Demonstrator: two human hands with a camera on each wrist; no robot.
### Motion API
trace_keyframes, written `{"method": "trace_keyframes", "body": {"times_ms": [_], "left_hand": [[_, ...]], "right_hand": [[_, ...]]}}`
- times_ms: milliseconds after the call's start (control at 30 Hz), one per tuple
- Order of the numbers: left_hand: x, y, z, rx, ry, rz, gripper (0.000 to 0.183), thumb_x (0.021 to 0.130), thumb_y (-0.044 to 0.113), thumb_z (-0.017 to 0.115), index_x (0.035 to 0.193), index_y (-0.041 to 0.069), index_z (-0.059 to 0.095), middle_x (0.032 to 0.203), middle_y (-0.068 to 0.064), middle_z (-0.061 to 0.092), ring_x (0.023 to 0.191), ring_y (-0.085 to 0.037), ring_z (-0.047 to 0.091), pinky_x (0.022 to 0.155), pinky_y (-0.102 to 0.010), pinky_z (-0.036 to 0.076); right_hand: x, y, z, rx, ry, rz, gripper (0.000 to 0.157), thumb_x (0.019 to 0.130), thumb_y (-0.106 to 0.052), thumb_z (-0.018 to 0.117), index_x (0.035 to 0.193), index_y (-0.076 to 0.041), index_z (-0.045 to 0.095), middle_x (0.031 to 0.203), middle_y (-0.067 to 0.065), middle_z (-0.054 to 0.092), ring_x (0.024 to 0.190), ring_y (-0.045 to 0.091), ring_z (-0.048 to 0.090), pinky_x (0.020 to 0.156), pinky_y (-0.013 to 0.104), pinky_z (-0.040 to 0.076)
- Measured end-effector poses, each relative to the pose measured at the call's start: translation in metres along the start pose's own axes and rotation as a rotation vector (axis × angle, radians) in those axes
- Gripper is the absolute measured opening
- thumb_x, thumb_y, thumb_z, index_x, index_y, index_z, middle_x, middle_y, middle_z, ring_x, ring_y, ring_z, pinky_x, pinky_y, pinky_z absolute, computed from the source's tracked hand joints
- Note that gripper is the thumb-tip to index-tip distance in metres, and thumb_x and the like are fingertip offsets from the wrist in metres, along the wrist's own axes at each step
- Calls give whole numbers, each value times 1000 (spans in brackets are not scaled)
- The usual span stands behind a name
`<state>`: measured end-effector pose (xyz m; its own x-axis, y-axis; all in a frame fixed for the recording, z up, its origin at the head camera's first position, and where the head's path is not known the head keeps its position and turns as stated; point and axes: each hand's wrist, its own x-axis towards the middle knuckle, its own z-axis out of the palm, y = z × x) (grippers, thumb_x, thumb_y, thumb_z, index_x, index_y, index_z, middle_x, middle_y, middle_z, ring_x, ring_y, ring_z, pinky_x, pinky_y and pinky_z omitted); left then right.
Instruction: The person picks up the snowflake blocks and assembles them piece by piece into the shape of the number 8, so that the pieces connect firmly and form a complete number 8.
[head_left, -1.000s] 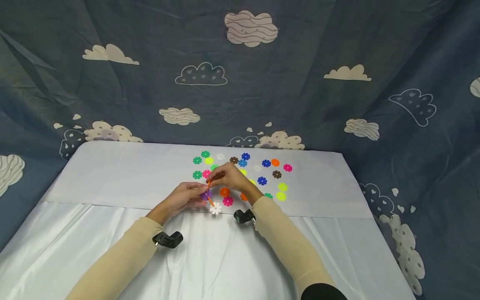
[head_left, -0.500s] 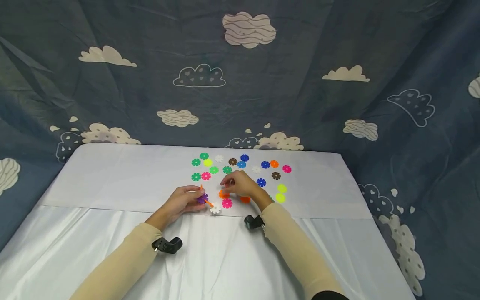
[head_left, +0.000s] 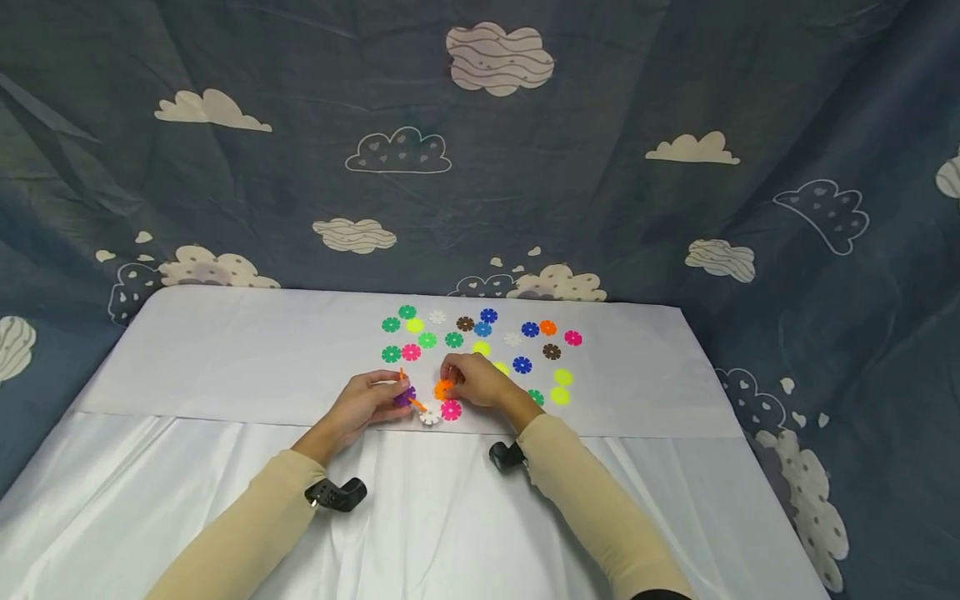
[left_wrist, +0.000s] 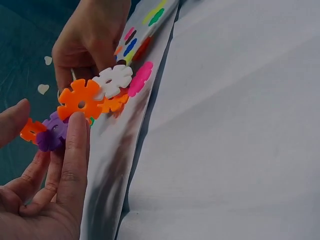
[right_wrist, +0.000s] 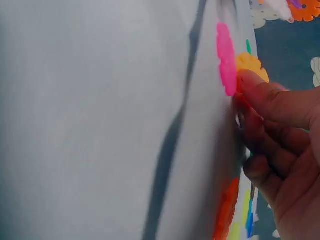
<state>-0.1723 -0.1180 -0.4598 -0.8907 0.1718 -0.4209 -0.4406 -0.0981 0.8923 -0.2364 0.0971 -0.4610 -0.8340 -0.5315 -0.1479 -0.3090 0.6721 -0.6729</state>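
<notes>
My left hand [head_left: 362,407] holds a joined chain of flower-shaped plastic discs just above the table's near part. In the left wrist view the chain shows a small orange disc [left_wrist: 32,131], a purple disc [left_wrist: 53,133], a larger orange disc [left_wrist: 81,102] and a white disc [left_wrist: 114,80] at its far end. Thumb and fingers pinch it around the purple piece. Just to the right, my right hand [head_left: 480,381] pinches a separate orange disc [head_left: 441,389] between thumb and fingers; the right wrist view shows that orange disc [right_wrist: 254,66] at the thumb tip. A pink disc [head_left: 451,410] lies just in front.
Loose discs in many colours lie spread behind and right of the hands, among them a green disc [head_left: 536,397], a yellow disc [head_left: 560,396] and a blue disc [head_left: 522,364]. White cloth [head_left: 225,358] covers the table; a dark cloud-print curtain [head_left: 585,167] hangs behind.
My right hand has left the upper orange piece of the chain, moved right and down, and taken hold of the loose orange disc. My left hand keeps the chain, shifted slightly left.
</notes>
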Motion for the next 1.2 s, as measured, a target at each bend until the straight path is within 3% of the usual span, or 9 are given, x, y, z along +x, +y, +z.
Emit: {"method": "trace_keyframes", "body": {"times_ms": [167,267,467,800,967,1200], "left_hand": [[0,0,1,1,-11,24,48,95,10,62,136,-7,42,113,-16,61,87,-16,67,80,-31,56],[-1,1,3,9,-12,37,47,95,9,62,135,-6,43,109,-14,63,86,-15,68,81,-31,56],[-2,1,5,18,-25,59,45,94,7,62,133,-7,44,101,-10,65,82,-16,69,80,-31,56],[0,-2,4,53,-14,84,39,94,7,63,126,-8,47,98,-9,69,81,-15,70,80,-30,56],[0,-3,2,86,-39,120,36,92,-1,62,122,-13,47,87,-6,67,77,-16,70,80,-32,57],[-1,-1,5,125,31,177,38,86,-15,60,121,-21,48,82,-8,61,66,-10,67,71,-29,58]], "right_hand": [[2,-13,-6,467,144,-43,17,87,2,67,105,1,67,93,12,64,68,23,61,64,33,57],[5,-25,-9,568,180,-95,22,89,0,66,111,4,67,100,14,66,70,24,63,69,35,58],[11,-40,-5,555,170,-135,22,89,1,65,111,5,67,96,16,68,70,24,65,69,29,58],[12,-47,-2,392,128,-147,17,89,-1,66,105,1,71,96,12,69,68,17,64,69,26,57],[12,-47,-2,359,100,-160,19,89,0,66,108,1,71,97,14,69,68,18,63,68,25,57],[12,-47,-1,365,115,-187,19,89,2,65,107,3,71,99,16,69,74,18,65,71,24,57]]}}
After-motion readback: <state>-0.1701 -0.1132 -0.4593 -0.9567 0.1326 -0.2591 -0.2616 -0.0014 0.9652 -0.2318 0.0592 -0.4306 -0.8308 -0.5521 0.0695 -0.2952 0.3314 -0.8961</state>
